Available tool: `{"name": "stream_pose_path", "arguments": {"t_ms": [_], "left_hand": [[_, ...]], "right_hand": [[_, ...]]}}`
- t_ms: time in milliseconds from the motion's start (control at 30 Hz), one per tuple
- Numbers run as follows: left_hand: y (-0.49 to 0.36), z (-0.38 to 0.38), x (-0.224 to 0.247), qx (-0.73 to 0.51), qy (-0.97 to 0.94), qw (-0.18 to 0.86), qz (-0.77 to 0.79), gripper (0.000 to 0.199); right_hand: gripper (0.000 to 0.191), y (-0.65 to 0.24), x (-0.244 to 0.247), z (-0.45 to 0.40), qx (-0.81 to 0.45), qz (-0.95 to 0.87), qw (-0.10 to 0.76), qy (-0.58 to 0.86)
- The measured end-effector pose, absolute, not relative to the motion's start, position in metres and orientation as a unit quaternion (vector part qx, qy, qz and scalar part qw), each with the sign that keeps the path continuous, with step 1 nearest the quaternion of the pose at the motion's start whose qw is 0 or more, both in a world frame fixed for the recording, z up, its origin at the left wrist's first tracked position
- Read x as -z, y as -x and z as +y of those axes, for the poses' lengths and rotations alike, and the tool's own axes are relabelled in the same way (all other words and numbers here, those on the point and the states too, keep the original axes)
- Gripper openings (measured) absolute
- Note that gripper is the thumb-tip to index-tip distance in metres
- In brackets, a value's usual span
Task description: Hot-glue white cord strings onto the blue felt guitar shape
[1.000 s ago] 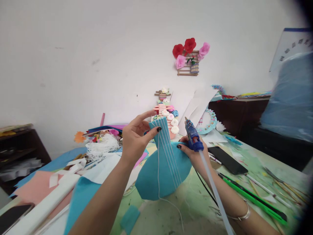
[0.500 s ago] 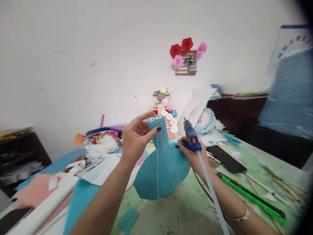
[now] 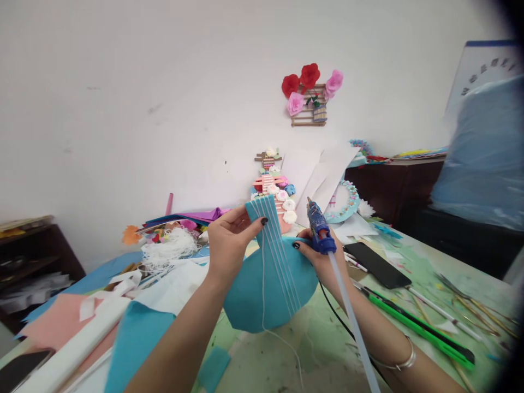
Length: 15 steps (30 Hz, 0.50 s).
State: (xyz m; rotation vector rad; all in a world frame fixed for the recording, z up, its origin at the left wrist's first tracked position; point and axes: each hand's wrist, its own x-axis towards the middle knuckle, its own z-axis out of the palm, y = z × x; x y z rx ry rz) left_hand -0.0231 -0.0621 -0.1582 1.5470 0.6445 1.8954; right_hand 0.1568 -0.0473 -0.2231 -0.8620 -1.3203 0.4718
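Note:
A blue lute-shaped piece (image 3: 249, 289) of felt or card stands upright before me, with several white strings running down its neck and body. One loose string end (image 3: 292, 349) hangs below its lower edge onto the table. My left hand (image 3: 231, 240) pinches the neck near its top, thumb in front and fingers partly hidden behind. My right hand (image 3: 323, 259) grips the piece's right shoulder with the thumb on its face. The same hand also holds a blue hot glue gun (image 3: 321, 229), nozzle up, with a long glue stick (image 3: 354, 322) trailing from its back.
At the right lie a black phone (image 3: 379, 265), a green utility knife (image 3: 421, 327) and scissors (image 3: 462, 295). White string (image 3: 170, 248), paper sheets and a white roll (image 3: 77, 349) crowd the left. A flower-decorated craft (image 3: 282, 199) stands behind the piece.
The fingers of my left hand have come down from above the top edge and closed in behind the neck. My right hand, the glue gun and the piece have barely moved.

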Motion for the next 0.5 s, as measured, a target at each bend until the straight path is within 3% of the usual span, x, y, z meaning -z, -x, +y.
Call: {"name": "stream_pose_path", "arguments": {"t_ms": [500], "left_hand": [[0.0253,-0.0612,0.1638,-0.715,-0.592,0.301,0.22,0.031]], "right_hand": [[0.029,-0.158,0.2244,-0.046,-0.217,-0.581,0.687,0.378]]}}
